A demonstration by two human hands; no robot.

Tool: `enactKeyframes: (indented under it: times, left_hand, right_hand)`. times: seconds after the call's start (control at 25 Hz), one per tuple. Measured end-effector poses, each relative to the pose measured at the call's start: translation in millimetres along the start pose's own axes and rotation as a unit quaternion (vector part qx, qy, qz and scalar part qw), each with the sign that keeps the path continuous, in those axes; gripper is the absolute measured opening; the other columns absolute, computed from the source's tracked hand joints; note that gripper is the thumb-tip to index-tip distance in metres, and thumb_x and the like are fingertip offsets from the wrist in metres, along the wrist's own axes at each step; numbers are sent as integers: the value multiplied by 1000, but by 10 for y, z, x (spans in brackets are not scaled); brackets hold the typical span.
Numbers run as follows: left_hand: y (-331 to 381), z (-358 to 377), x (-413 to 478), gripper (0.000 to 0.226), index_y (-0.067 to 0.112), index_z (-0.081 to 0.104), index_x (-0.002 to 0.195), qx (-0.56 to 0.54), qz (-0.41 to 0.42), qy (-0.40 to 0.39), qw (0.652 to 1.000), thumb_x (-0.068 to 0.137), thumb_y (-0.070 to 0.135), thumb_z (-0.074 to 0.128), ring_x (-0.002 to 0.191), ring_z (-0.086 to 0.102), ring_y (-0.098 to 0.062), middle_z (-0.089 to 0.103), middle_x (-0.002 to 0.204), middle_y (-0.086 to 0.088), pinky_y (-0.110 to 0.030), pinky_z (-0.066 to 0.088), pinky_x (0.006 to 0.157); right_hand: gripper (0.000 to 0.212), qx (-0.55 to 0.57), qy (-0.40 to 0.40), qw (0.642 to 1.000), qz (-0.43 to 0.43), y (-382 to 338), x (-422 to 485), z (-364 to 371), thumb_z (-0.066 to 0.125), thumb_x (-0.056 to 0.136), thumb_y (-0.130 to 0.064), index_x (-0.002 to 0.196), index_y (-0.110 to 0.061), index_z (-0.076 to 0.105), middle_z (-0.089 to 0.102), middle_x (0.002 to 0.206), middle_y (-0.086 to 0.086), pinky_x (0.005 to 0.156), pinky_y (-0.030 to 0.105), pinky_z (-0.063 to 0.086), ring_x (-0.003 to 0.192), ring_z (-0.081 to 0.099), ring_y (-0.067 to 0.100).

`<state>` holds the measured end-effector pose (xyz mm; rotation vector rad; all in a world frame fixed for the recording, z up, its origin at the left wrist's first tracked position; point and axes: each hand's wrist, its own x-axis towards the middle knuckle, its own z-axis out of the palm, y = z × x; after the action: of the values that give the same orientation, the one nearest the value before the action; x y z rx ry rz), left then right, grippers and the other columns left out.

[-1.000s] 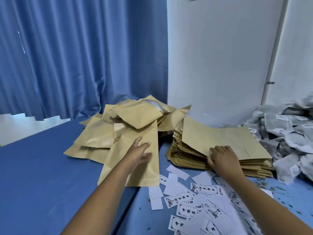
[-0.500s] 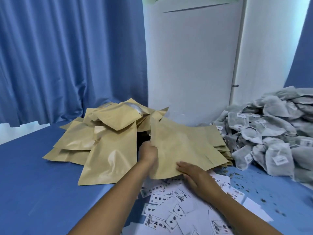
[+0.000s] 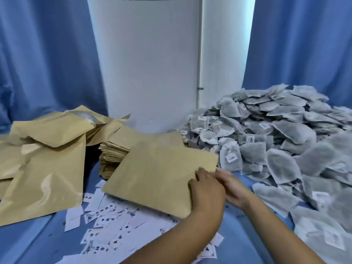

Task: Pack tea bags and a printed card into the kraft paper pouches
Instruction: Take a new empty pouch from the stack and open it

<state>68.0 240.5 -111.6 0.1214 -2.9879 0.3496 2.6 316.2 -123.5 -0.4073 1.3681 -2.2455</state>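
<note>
A flat kraft pouch (image 3: pixel 156 172) is held tilted above the printed cards (image 3: pixel 114 225) scattered on the blue table. My left hand (image 3: pixel 206 189) grips the pouch's near right corner, fingers curled over its top face. My right hand (image 3: pixel 231 184) is just right of that corner, blurred, with its fingers stretched toward the pouch's edge; I cannot tell whether they touch it. Behind the held pouch is a stack of empty pouches (image 3: pixel 114 149). A big heap of grey tea bags (image 3: pixel 276 145) fills the right side.
A loose pile of kraft pouches (image 3: pixel 47 168) lies at the left, one with a silvery open mouth. Bare blue table top (image 3: pixel 28 244) shows at the near left. A white pillar (image 3: pixel 148 73) and blue curtains (image 3: pixel 43 63) stand behind.
The top pouch came off the stack toward me and to the right. My left hand moved from the left pile to the pouch's right corner. My right hand shifted right of it.
</note>
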Motion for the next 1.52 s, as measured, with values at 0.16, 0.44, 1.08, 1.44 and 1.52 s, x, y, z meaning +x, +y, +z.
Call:
enactKeyframes:
  times: [0.16,0.44,1.08,1.44,1.52]
  left_hand:
    - [359,354,117,36,10,45,128,-158,-25,-16,987,96,28,46,112,48,-25,40,126,-9,-31,40,73]
    - [281,674,269,53,19,43,103,-395,-57,-48,916,78,63,57,97,57,-27,46,108,-2,-33,43,73]
    - [117,809,282,33,22,47,60,-563,-45,-29,825,86,34,65,55,56,-19,53,81,0,-25,43,53]
    - [160,732,166,50,15,29,47,-512,-54,132,847,90,10,51,47,33,-10,33,62,3,-26,23,53]
    - [146,716,158,42,10,40,51,-467,-63,154,869,92,12,49,51,42,-17,35,66,1,-26,25,55]
  right_hand:
    - [24,-261,31,962,68,172,0,-576,38,90,7,100,-1,58,46,66,9,47,26,26,53,38,16]
    - [19,-189,-15,974,120,114,43,-880,50,95,-9,98,-1,67,65,80,9,52,19,48,59,56,13]
    - [34,-209,-72,968,117,76,-65,-858,39,94,5,120,-5,59,63,88,10,61,23,53,69,60,14]
    - [34,-342,5,939,29,206,-64,-559,46,91,9,66,-8,61,48,43,-8,40,13,36,37,42,2]
    - [30,-348,24,937,13,222,-32,-505,47,89,9,65,-4,60,44,46,0,40,14,33,37,36,3]
